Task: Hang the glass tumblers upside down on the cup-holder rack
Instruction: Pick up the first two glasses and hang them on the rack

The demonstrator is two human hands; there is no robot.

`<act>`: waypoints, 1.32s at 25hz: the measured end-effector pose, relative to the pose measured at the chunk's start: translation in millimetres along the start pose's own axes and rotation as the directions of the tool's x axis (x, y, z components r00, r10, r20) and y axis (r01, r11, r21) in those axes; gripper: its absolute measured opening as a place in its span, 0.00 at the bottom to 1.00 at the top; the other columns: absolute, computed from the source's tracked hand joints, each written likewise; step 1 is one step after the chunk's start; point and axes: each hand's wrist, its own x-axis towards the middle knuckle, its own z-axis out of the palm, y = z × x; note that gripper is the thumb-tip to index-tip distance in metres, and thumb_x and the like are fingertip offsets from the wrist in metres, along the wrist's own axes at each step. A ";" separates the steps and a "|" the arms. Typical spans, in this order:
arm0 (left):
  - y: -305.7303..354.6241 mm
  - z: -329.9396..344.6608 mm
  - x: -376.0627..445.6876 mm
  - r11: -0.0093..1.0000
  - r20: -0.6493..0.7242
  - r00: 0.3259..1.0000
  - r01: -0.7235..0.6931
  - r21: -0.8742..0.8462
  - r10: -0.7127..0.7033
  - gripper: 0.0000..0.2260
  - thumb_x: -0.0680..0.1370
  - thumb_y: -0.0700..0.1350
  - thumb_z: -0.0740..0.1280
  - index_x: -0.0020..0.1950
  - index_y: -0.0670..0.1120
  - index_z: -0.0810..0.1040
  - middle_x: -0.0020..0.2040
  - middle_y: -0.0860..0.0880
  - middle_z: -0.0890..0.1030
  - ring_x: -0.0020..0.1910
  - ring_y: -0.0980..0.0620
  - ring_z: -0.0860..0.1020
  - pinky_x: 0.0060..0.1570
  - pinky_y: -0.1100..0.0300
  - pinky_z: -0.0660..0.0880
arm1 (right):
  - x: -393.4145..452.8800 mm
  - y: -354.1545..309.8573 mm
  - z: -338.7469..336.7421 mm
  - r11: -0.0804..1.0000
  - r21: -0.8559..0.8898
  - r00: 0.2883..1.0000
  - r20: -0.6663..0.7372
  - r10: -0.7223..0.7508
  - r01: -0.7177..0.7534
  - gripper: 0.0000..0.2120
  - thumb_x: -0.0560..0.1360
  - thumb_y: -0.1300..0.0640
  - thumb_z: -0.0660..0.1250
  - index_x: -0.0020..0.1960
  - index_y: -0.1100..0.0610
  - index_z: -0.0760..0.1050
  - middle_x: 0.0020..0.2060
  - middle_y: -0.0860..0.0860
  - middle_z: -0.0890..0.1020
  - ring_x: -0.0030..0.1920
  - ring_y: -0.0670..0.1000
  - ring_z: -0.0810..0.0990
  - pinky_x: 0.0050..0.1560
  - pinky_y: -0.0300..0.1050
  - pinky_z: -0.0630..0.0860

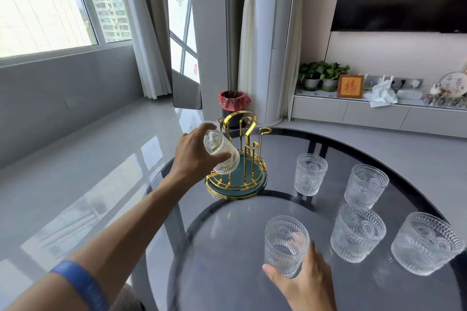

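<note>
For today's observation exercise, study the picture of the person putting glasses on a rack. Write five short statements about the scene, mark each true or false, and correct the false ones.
1. The left hand holds a glass tipped over the rack. True.
2. The right hand is empty. False: it grips an upright glass on the table.
3. Four more glasses stand on the table untouched. True.
4. The rack already has glasses hanging on it. False: its hooks are bare.
5. The rack is silver with a red base. False: it is gold with a dark green base.
</note>
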 end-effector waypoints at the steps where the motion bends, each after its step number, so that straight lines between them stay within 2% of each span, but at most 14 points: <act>1: 0.4 2.9 1.4 0.999 0.025 1.000 -0.018 0.034 0.017 0.31 0.66 0.55 0.80 0.65 0.48 0.75 0.63 0.44 0.81 0.60 0.40 0.74 0.50 0.55 0.67 | 0.2 0.4 -0.2 1.000 0.001 1.000 0.006 0.007 -0.007 0.43 0.46 0.44 0.83 0.58 0.55 0.76 0.46 0.47 0.85 0.46 0.59 0.83 0.48 0.57 0.76; 4: -1.1 10.8 5.7 0.991 0.125 0.990 -0.082 0.107 0.069 0.30 0.67 0.53 0.80 0.66 0.47 0.77 0.65 0.45 0.79 0.61 0.41 0.75 0.55 0.51 0.71 | 0.3 0.0 -1.2 1.000 -0.006 1.000 0.000 0.003 -0.003 0.43 0.46 0.44 0.83 0.58 0.55 0.76 0.46 0.45 0.84 0.46 0.58 0.83 0.47 0.56 0.75; 7: -7.5 14.5 3.7 0.991 0.175 0.982 -0.088 0.104 0.069 0.27 0.68 0.53 0.79 0.64 0.45 0.79 0.64 0.45 0.79 0.60 0.43 0.76 0.58 0.49 0.74 | 1.3 -1.8 -2.7 1.000 0.001 1.000 -0.006 -0.002 0.002 0.43 0.45 0.45 0.84 0.57 0.56 0.77 0.45 0.42 0.82 0.45 0.58 0.83 0.47 0.56 0.75; 14: -11.3 7.4 0.2 0.978 0.223 0.968 -0.146 0.147 0.111 0.26 0.70 0.53 0.77 0.64 0.47 0.77 0.64 0.45 0.78 0.61 0.43 0.76 0.57 0.51 0.73 | 1.0 -2.7 -3.6 1.000 -0.018 1.000 -0.007 0.012 -0.012 0.43 0.45 0.45 0.84 0.57 0.55 0.77 0.45 0.47 0.84 0.45 0.59 0.83 0.47 0.57 0.75; 16: -6.3 1.2 6.1 0.984 0.223 0.968 -0.141 0.106 0.114 0.27 0.71 0.56 0.74 0.67 0.47 0.75 0.66 0.44 0.77 0.63 0.43 0.74 0.57 0.52 0.70 | 1.5 -2.6 -3.5 1.000 0.001 1.000 0.007 0.027 -0.027 0.43 0.46 0.42 0.82 0.58 0.54 0.76 0.46 0.47 0.84 0.48 0.58 0.83 0.50 0.57 0.75; 19: 12.7 -3.0 29.0 0.989 0.198 0.973 -0.132 0.063 0.117 0.30 0.75 0.55 0.68 0.74 0.47 0.67 0.72 0.43 0.72 0.69 0.41 0.69 0.63 0.46 0.68 | 2.1 -1.3 -3.6 0.998 0.027 0.998 0.019 0.053 -0.053 0.43 0.46 0.37 0.78 0.58 0.53 0.75 0.46 0.47 0.84 0.49 0.58 0.82 0.51 0.56 0.75; 21: 23.6 0.2 41.5 0.975 0.274 0.953 -0.172 0.139 0.129 0.29 0.78 0.51 0.66 0.77 0.45 0.62 0.75 0.43 0.68 0.72 0.40 0.66 0.67 0.42 0.67 | 1.9 -0.7 -4.1 0.997 0.030 0.997 0.034 0.066 -0.067 0.44 0.46 0.37 0.77 0.59 0.52 0.75 0.47 0.47 0.85 0.49 0.58 0.83 0.51 0.55 0.76; 23: 28.5 4.1 46.0 0.964 0.339 0.933 -0.194 0.180 0.124 0.28 0.79 0.48 0.64 0.77 0.43 0.61 0.76 0.43 0.67 0.72 0.39 0.67 0.66 0.40 0.69 | 2.1 -2.5 -5.3 0.996 0.046 0.995 0.059 0.079 -0.082 0.45 0.45 0.37 0.77 0.60 0.50 0.75 0.46 0.47 0.84 0.49 0.58 0.83 0.52 0.55 0.77; 26: 25.2 5.6 46.5 0.969 0.346 0.931 -0.185 0.161 0.120 0.28 0.78 0.44 0.63 0.77 0.43 0.62 0.77 0.43 0.66 0.72 0.38 0.68 0.65 0.40 0.70 | 1.9 -4.3 -6.5 0.989 0.094 0.991 0.075 0.106 -0.113 0.43 0.46 0.41 0.80 0.60 0.49 0.75 0.46 0.47 0.84 0.50 0.58 0.82 0.53 0.54 0.77; 29: 20.6 4.3 49.1 0.972 0.352 0.925 -0.196 0.126 0.141 0.27 0.78 0.40 0.62 0.77 0.44 0.62 0.78 0.44 0.64 0.72 0.39 0.68 0.64 0.40 0.71 | 2.6 -6.8 -13.4 0.950 0.260 0.984 0.072 0.162 -0.175 0.40 0.49 0.49 0.82 0.59 0.43 0.73 0.49 0.46 0.83 0.51 0.52 0.82 0.50 0.47 0.75; 31: 18.4 5.6 50.1 0.972 0.368 0.917 -0.207 0.111 0.154 0.28 0.78 0.38 0.61 0.78 0.45 0.61 0.78 0.44 0.64 0.72 0.39 0.67 0.65 0.40 0.69 | 11.2 -11.2 -23.3 0.923 0.348 0.986 0.072 0.150 -0.166 0.38 0.53 0.54 0.83 0.60 0.43 0.73 0.53 0.47 0.80 0.55 0.50 0.79 0.53 0.47 0.74; 33: 16.2 6.7 49.2 0.976 0.384 0.911 -0.197 0.095 0.147 0.30 0.76 0.37 0.60 0.78 0.46 0.60 0.79 0.45 0.61 0.74 0.39 0.65 0.66 0.41 0.68 | 30.6 -21.9 -35.8 0.917 0.384 0.994 0.043 0.101 -0.109 0.37 0.56 0.53 0.83 0.63 0.46 0.74 0.55 0.46 0.78 0.58 0.42 0.76 0.55 0.43 0.71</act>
